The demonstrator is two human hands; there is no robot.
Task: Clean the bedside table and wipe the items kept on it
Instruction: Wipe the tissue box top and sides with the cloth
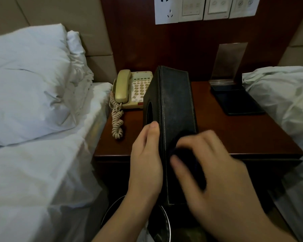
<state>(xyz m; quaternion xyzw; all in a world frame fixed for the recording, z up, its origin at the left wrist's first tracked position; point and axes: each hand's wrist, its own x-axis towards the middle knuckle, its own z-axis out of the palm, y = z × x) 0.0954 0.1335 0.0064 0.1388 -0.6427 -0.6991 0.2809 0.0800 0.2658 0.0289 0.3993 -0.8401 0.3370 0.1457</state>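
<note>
Left hand (145, 159) gripped the black tissue box (173, 109) by its left edge, thumb curled on top, holding it tipped on its side above the front of the bedside table (243, 137). Right hand (215, 173), blurred, pressed a dark cloth (184, 154) against the box's top face, fingers curled round the cloth. Beige phone (131, 89) sat at the table's back left, a dark tray (238, 102) and a clear sign stand (229, 62) at the back right. White pillow (28, 84) lay on the left.
</note>
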